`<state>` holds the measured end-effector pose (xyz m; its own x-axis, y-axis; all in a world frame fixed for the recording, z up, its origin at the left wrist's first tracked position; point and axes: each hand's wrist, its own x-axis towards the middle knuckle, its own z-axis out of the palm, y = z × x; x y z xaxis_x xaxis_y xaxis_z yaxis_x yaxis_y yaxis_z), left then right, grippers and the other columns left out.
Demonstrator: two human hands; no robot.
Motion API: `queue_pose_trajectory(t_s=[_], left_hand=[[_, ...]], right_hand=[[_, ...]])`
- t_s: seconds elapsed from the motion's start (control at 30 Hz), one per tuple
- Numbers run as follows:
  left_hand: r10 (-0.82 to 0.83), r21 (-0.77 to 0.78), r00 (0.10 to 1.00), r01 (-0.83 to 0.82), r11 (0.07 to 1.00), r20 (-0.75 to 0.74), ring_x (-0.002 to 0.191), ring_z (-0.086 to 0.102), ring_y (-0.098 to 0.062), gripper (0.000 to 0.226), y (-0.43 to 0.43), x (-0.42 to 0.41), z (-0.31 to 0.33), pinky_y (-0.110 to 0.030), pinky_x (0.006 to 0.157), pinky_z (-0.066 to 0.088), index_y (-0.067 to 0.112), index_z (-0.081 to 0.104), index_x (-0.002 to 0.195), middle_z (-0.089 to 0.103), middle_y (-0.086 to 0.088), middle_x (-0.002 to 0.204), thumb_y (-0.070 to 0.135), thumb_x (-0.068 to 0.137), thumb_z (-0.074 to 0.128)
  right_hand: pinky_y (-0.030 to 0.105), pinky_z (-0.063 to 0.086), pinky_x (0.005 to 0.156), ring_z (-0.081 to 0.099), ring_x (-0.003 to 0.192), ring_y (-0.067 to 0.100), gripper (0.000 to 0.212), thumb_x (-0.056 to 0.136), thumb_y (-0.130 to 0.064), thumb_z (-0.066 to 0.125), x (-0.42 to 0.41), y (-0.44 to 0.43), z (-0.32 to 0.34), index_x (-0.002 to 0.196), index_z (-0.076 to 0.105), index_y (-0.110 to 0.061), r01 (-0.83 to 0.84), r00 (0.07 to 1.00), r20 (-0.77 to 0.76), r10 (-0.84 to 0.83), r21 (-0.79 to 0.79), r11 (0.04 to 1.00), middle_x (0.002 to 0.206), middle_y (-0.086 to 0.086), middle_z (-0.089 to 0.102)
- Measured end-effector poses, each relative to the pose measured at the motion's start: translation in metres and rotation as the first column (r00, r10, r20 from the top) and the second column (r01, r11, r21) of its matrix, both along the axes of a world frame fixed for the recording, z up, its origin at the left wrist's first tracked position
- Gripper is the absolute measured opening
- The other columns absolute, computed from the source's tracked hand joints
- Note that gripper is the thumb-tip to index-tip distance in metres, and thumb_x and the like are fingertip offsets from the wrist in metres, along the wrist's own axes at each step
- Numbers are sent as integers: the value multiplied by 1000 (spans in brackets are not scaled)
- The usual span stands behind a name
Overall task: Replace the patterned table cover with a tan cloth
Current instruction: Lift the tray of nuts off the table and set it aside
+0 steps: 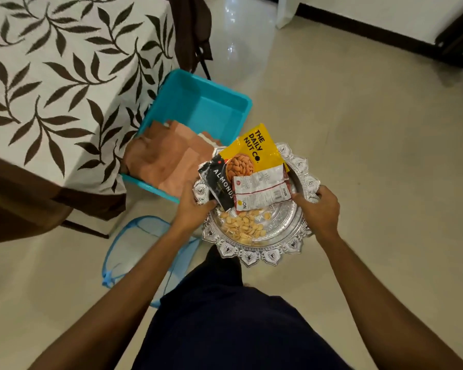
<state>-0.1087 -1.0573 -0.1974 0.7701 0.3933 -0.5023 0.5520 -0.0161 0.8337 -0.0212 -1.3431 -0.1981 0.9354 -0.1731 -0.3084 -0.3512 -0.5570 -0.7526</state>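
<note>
The patterned cover (pixel 51 84), white with dark brown leaves, lies over the table at the upper left. A folded tan cloth (pixel 163 161) sits in a turquoise bin (pixel 214 102) on the floor beside the table. Both my hands hold an ornate silver tray (pixel 292 233) above the floor, to the right of the bin. My left hand (pixel 195 206) grips its left rim and my right hand (pixel 318 209) grips its right rim. On the tray lie a yellow and black almond packet (pixel 251 150), a red and white packet (pixel 262 190) and a loose pile of nuts (pixel 245 227).
A blue mesh hamper (pixel 134 252) stands on the floor under my left forearm. A dark chair (pixel 190 30) is behind the table, and a wooden chair (pixel 16 206) sits at its left front. Beige tiled floor spreads to the right; dark furniture (pixel 460 41) stands far right.
</note>
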Motion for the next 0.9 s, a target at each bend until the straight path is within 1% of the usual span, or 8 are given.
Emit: queue_pose_trajectory(t_s=[0.13,0.23,0.33,0.43,0.57,0.63,0.77,0.9], left_hand=[[-7,-5,1000,7,1000,-1,121,54,-23,71,18,62,-2,-32,98,48,11,44,136,58,-4,128,12,76,81],[-8,16,1000,8,1000,5,121,48,-13,66,39,107,-1,-3,87,40,11,43,137,52,11,123,1,82,77],[-13,132,997,2,991,81,109,25,14,68,64,154,22,16,73,11,11,37,141,37,11,128,5,85,76],[51,137,998,-56,989,35,113,35,-2,64,91,182,9,13,79,19,10,45,136,43,2,127,10,82,80],[273,4,962,-273,962,-11,108,60,-18,58,116,206,-9,-24,86,54,18,48,125,60,-4,120,6,77,79],[354,-46,935,-355,934,-21,103,60,-15,53,126,217,-14,-24,75,53,21,47,120,60,-5,119,-1,81,75],[512,-66,857,-514,855,-55,102,61,-19,52,143,238,-35,-27,75,52,23,49,114,63,-5,112,0,78,79],[639,-101,760,-650,754,-121,89,62,-10,54,152,252,-54,-16,65,51,18,51,115,64,4,99,-6,75,78]], right_hand=[[36,54,79,69,85,20,27,76,-30,84,64,23,10,94,68,-19,6,1000,-3,-6,-12,1000,88,-7,71],[38,54,79,67,82,19,24,77,-27,84,113,45,16,91,66,-19,-13,1000,5,13,-19,1000,86,-7,69],[39,55,82,68,85,19,24,79,-26,84,168,79,24,93,66,-21,-62,998,-8,62,-7,998,90,-5,70],[37,55,84,69,90,20,25,79,-27,84,214,108,26,98,67,-23,-120,993,-14,121,10,993,96,-5,72],[32,50,78,67,88,20,26,81,-27,83,275,156,21,101,67,-20,-273,962,-32,273,3,962,97,-1,72],[32,48,76,66,88,20,28,82,-30,84,302,180,13,102,67,-19,-354,934,-42,354,5,935,96,-3,70],[31,46,78,65,91,19,31,82,-32,83,354,223,-8,105,66,-21,-504,859,-95,504,19,863,100,-2,71],[26,47,67,65,81,13,30,85,-29,81,394,253,-34,109,66,-17,-651,745,-174,643,15,759,100,-1,71]])
